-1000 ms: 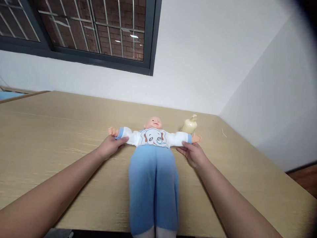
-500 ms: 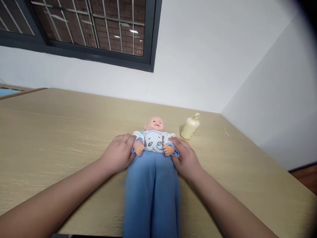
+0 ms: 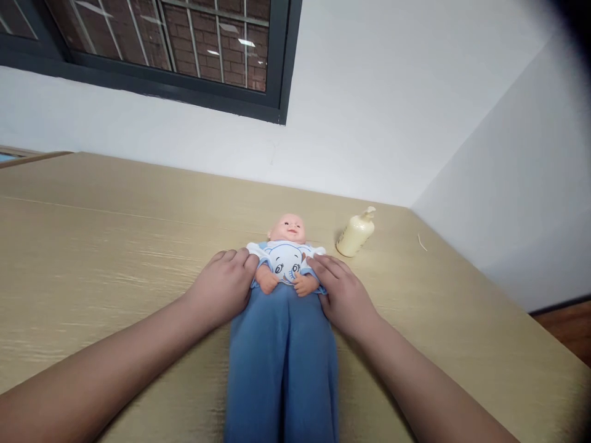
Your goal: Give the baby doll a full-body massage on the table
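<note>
A baby doll (image 3: 287,246) lies on its back on the wooden table, head toward the wall. It wears a white top with an elephant face on the chest and blue trousers (image 3: 281,357). My left hand (image 3: 226,283) is closed round the doll's sleeved arm on the left, its fingertips partly hidden. On the other side my right hand (image 3: 344,295) grips the doll's other arm, fingers over the sleeve. Both doll arms are bent inward, with the small hands resting over the belly.
A cream pump bottle (image 3: 355,235) stands on the table (image 3: 138,246), right of the doll's head. Farther right lies a thin pale strip (image 3: 422,242). Behind the table is a white wall (image 3: 346,123) with a dark-framed barred window (image 3: 207,43).
The doll's arms were stretched out sideways and are now folded in over its belly. Both my hands moved inward with them. The view has tilted slightly down.
</note>
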`<state>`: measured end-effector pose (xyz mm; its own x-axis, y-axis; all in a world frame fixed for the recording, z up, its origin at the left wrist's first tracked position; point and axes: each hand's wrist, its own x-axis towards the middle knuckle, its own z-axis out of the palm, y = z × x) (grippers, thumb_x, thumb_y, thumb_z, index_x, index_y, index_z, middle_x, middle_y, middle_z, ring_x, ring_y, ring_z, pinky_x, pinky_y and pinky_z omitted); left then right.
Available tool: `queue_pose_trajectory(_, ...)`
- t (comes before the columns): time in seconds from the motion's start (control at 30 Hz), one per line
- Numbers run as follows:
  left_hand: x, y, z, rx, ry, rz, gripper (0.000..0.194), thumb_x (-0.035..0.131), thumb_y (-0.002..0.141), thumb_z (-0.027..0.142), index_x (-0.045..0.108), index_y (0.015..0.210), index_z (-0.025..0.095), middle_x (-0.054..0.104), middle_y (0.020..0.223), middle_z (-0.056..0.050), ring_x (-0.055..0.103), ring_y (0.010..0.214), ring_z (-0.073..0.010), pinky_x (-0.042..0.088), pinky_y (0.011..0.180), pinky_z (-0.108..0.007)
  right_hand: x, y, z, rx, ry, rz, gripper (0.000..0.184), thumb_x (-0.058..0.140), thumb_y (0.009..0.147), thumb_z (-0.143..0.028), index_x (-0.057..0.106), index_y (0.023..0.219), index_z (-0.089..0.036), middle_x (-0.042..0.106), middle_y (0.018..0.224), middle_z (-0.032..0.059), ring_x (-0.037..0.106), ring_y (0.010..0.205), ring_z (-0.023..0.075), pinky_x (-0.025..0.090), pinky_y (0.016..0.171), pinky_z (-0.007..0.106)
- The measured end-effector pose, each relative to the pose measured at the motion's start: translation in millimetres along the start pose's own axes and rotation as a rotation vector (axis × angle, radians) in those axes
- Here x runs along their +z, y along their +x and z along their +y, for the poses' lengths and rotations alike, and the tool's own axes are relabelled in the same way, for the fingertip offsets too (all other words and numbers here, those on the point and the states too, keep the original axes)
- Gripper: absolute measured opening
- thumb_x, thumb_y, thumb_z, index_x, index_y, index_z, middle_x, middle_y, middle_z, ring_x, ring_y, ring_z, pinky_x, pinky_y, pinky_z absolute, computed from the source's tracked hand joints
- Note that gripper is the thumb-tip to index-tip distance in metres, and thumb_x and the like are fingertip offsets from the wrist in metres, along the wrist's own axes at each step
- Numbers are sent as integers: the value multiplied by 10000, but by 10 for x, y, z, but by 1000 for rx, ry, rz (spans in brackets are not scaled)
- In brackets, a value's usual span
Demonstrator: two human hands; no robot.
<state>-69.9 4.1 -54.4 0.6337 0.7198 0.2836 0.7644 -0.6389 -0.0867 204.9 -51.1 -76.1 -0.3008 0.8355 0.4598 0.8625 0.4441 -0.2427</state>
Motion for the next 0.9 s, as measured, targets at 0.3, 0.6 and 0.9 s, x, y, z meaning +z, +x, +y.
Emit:
queue_pose_trajectory(0.3, 204, -24, -346, -320, -861, 130, 291, 592, 897, 402, 683, 1088, 201, 699, 1141, -92, 630, 1120, -336, 468, 1010, -428, 113, -28, 290, 452, 667, 278, 389, 677, 858, -310, 659, 1240, -240, 692, 1268, 75, 612, 1217, 292, 422, 1122, 480)
queue_pose_trajectory(0.6, 375, 58, -446, -857, -2023, 151, 344, 700, 855, 130, 650, 1196, 111, 663, 1305, -170, 654, 1188, -268, 583, 992, -334, 79, -1, 580, 983, 1494, 311, 393, 720, 784, -174, 658, 1169, -223, 739, 1178, 74, 716, 1062, 255, 588, 970, 431)
queue_pose_trajectory(0.9, 383, 60, -494, -870, -2070, 131, 385, 692, 860, 116, 623, 1236, 71, 645, 1318, -211, 654, 1190, -303, 577, 1005, -374, 87, 3, 611, 967, 1518, 280, 418, 736, 782, -182, 647, 1191, -195, 736, 1189, 96, 718, 1077, 262, 567, 1008, 429)
